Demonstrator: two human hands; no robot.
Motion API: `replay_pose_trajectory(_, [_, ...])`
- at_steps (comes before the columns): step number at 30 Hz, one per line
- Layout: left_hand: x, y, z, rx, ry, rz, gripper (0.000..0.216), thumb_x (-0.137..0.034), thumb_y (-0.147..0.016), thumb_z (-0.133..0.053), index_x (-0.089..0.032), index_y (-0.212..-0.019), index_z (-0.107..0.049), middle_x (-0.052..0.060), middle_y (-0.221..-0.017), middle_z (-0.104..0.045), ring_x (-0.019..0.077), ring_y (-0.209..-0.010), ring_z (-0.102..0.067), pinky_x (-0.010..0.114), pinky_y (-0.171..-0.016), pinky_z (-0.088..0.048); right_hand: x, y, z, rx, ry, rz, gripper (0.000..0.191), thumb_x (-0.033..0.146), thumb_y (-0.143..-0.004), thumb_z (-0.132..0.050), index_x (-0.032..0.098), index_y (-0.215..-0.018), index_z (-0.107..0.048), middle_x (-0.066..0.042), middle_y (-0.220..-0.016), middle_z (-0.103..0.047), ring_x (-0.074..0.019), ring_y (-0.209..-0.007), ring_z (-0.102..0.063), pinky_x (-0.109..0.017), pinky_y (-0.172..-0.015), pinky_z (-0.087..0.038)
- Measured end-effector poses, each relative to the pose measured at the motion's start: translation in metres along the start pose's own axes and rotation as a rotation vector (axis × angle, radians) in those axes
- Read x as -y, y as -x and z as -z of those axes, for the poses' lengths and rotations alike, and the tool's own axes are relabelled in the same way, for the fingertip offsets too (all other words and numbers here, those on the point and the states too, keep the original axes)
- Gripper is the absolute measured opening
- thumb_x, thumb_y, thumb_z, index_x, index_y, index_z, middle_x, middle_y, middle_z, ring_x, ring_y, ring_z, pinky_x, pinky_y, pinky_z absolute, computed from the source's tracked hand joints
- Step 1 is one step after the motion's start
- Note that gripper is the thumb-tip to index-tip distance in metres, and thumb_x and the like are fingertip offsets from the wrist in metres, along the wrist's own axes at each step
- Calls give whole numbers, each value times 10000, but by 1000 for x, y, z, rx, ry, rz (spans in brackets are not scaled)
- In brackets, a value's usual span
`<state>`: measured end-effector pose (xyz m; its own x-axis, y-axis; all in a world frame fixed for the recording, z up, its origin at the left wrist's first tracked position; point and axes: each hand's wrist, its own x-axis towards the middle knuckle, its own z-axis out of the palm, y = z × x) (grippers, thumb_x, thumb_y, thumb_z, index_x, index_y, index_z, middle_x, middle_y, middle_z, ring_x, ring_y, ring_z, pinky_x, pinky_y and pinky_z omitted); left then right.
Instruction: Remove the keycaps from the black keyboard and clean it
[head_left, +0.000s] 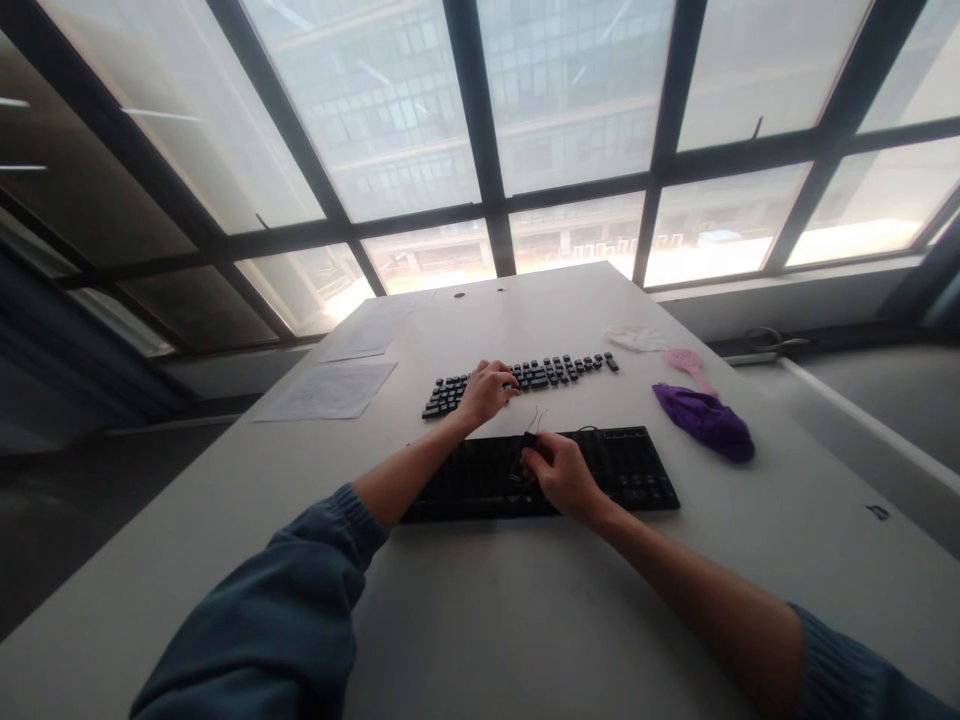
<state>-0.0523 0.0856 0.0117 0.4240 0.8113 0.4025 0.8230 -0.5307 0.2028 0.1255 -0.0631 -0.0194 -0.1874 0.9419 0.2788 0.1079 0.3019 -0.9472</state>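
Observation:
A black keyboard [637,470] lies flat in front of me, with many of its keys stripped from the left and middle. Beyond it, loose black keycaps [559,372] stand in rows on the white table. My left hand [487,392] reaches over these rows, fingers bent down and closed at a keycap, which the fingers partly hide. Above the keyboard's middle, my right hand [561,474] grips a keycap puller [531,438], its thin wire prongs pointing up and away from me.
Sheets of paper [330,391] lie on the table's left side. To the right are a purple cloth [703,422], a pink hairbrush [686,365] and a crumpled clear plastic bag [634,339]. Large windows [570,100] rise behind the white table [465,610].

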Motion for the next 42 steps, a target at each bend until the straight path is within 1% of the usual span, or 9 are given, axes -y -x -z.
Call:
replay_pose_trajectory(4, [10,-1,-17,-1,-27,46,58,-279,-789,-747,-242,-821,-779,58,-1094,-654,278,-1083,-496,439,-973,-407,-1,0,0,8,-12,18,130,237,-870,-559,186,-753,-583,-10,-654,-642,-170,-605,-607,-254,-566,-442])
replay_pose_trajectory(8, [13,2,-23,-2,-33,63,65,-284,-789,-746,-246,-824,-785,64,-1103,-642,294,-1088,-478,462,-967,-405,0,0,0,6,-20,21,129,237,-869,-560,187,-755,-590,-17,-669,-649,-174,-613,-601,-258,-570,-446])
replay_pose_trajectory(16, [15,5,-12,-46,-13,68,113,-287,-804,-737,-239,-898,-778,64,-1035,-635,261,-1029,-503,424,-971,-418,0,0,0,1,-3,26,157,251,-869,-572,191,-723,-575,-17,-648,-648,-172,-603,-593,-258,-562,-437])
replay_pose_trajectory(19, [19,10,-8,-62,-18,75,162,-280,-773,-765,-233,-928,-764,70,-1039,-625,267,-1032,-499,425,-968,-422,-2,-1,-1,6,5,27,156,251,-870,-572,189,-728,-576,-16,-650,-646,-171,-608,-595,-256,-562,-435])
replay_pose_trajectory(23, [20,14,-8,-38,-54,74,259,-277,-704,-823,-226,-946,-744,70,-1054,-621,279,-1047,-484,432,-977,-420,-2,0,-1,16,-1,29,146,249,-872,-569,189,-739,-573,-11,-656,-643,-171,-611,-596,-256,-564,-434])
replay_pose_trajectory(28, [20,13,-10,-30,-59,87,252,-263,-704,-818,-224,-937,-729,69,-1046,-611,284,-1047,-482,441,-977,-422,1,1,0,12,1,29,162,251,-873,-570,191,-723,-569,-11,-638,-639,-174,-607,-597,-262,-570,-441])
replay_pose_trajectory(34, [15,11,-11,-31,-57,86,322,-342,-699,-830,-214,-965,-700,78,-1059,-604,295,-1066,-470,440,-974,-420,0,1,0,14,14,32,164,257,-875,-574,193,-724,-570,-9,-646,-639,-171,-606,-595,-260,-563,-435])
replay_pose_trajectory(38, [10,8,-13,-16,-64,105,365,-315,-686,-839,-204,-993,-674,88,-1061,-594,306,-1070,-474,455,-973,-414,1,1,-1,16,-12,24,149,267,-874,-577,191,-747,-588,-10,-651,-643,-173,-611,-602,-260,-565,-447])
replay_pose_trajectory(42, [7,7,-6,-34,-50,118,378,-330,-702,-825,-202,-1018,-662,89,-1069,-596,302,-1073,-482,452,-976,-416,2,0,-1,9,-56,14,138,266,-868,-581,187,-757,-602,-18,-663,-654,-176,-619,-609,-265,-575,-463])
